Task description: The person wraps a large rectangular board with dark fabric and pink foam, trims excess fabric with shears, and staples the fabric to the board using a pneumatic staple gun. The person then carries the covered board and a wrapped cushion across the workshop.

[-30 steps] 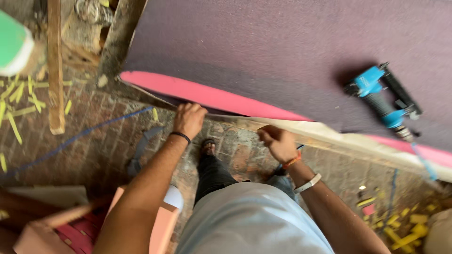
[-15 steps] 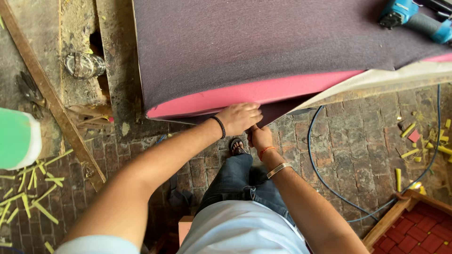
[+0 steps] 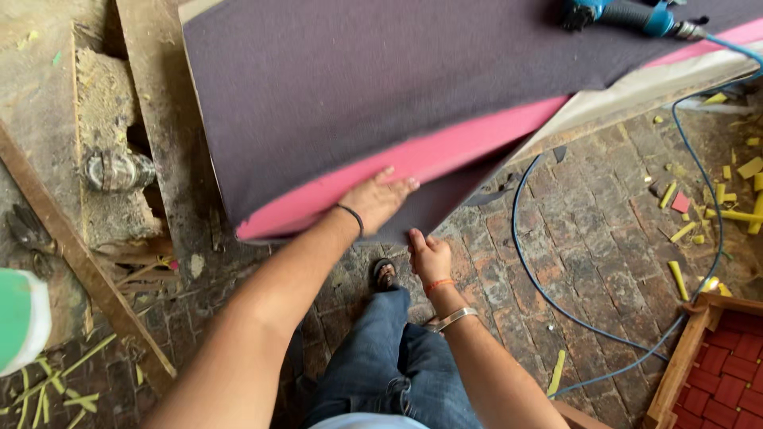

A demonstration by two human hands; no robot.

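Observation:
A large panel covered in dark purple fabric (image 3: 381, 87) with a pink foam edge (image 3: 445, 151) fills the upper view. My left hand (image 3: 380, 199) lies flat against the pink edge, fingers spread, a dark band on its wrist. Just below, my right hand (image 3: 429, 256) pinches the hanging flap of purple fabric under the edge; it wears an orange thread and a metal bangle. My leg in jeans and a sandalled foot (image 3: 384, 274) stand beneath the hands.
A blue pneumatic tool (image 3: 628, 16) rests on the fabric at top right, its blue hose (image 3: 556, 302) looping over the brick floor. Yellow foam scraps (image 3: 707, 214) litter the right. A wooden frame with red padding (image 3: 715, 357) sits bottom right. Wooden boards (image 3: 79, 254) lie left.
The view has shifted along the panel's edge. My left hand has flattened onto the pink foam, and my right hand has dropped lower, gripping the fabric flap below it.

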